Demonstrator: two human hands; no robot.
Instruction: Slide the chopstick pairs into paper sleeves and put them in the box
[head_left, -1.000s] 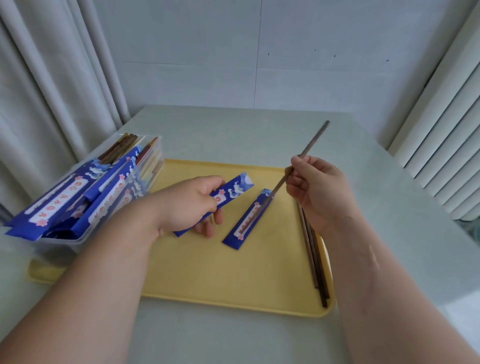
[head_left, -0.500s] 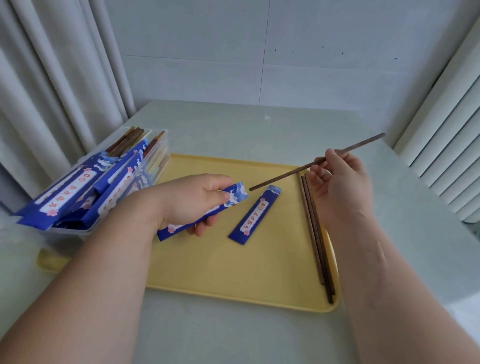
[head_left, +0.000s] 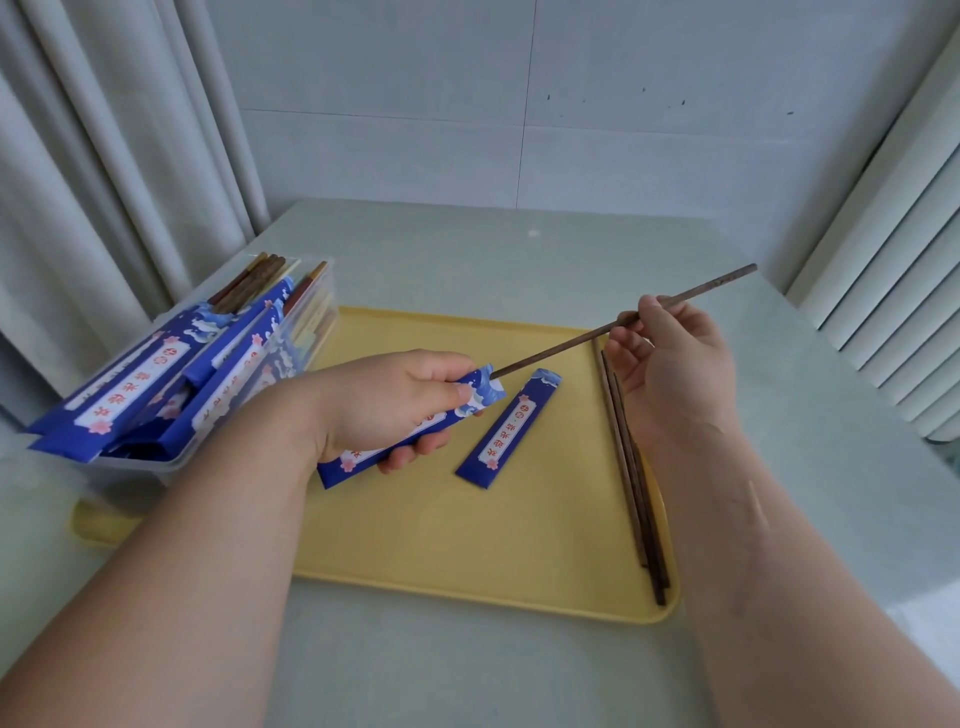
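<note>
Right hand (head_left: 670, 374) pinches one chopstick (head_left: 561, 348) and has swung its tip off the spare sleeve (head_left: 506, 431) to the mouth of the sleeve (head_left: 483, 389) gripped in the left hand (head_left: 384, 400). Insertion looks about to start. Loose chopsticks (head_left: 631, 467) wait on the tray (head_left: 467, 545), and the box (head_left: 311, 312) holds finished ones. Labels carry red characters, unreadable.

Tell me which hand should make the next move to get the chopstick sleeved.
Right hand: it pinches the chopstick, whose tip sits at the mouth of the sleeve. The left hand only grips that sleeve.
</note>
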